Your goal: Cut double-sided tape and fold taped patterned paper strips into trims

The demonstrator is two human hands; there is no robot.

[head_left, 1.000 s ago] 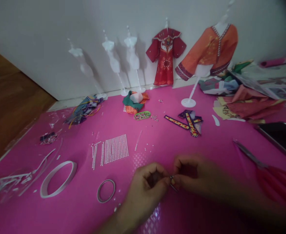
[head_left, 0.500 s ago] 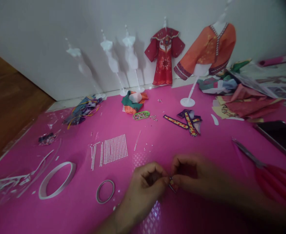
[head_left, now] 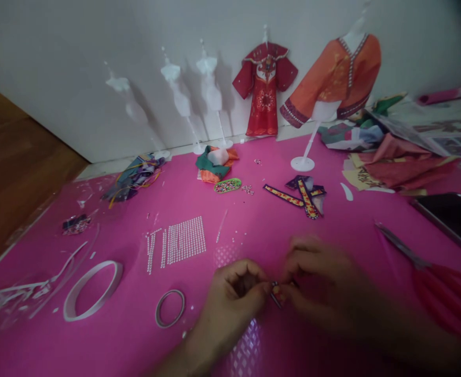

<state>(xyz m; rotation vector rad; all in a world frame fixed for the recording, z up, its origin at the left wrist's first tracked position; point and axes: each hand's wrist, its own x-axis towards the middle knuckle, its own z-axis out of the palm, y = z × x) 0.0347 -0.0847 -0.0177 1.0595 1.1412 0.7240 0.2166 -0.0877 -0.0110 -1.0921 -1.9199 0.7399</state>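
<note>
Low in the middle of the head view, my left hand (head_left: 232, 303) pinches a small patterned fabric piece (head_left: 276, 295) between thumb and forefinger. It has a dark edge with pale dots and a patch of yellow-orange; the fingers cover most of it. On its other side my right hand (head_left: 325, 283), a little blurred, has thumb and forefinger closed on the same piece. Beyond the hands lies a sheet of stick-on pearls (head_left: 186, 241) with loose strips at its left. Yellow-and-navy trim strips (head_left: 310, 199) lie crossed farther back.
Rolls of tape (head_left: 68, 303) stand left of my hands. Red-handled scissors (head_left: 427, 264) and a phone (head_left: 450, 214) lie at right. A green bead tray (head_left: 228, 186) is mid-table. Small mannequins (head_left: 210, 84), a red robe (head_left: 265, 94) and an orange jacket (head_left: 332, 73) line the wall.
My right hand's fingers have shifted slightly up and to the right, and a little more of the fabric piece shows. The left hand has barely moved.
</note>
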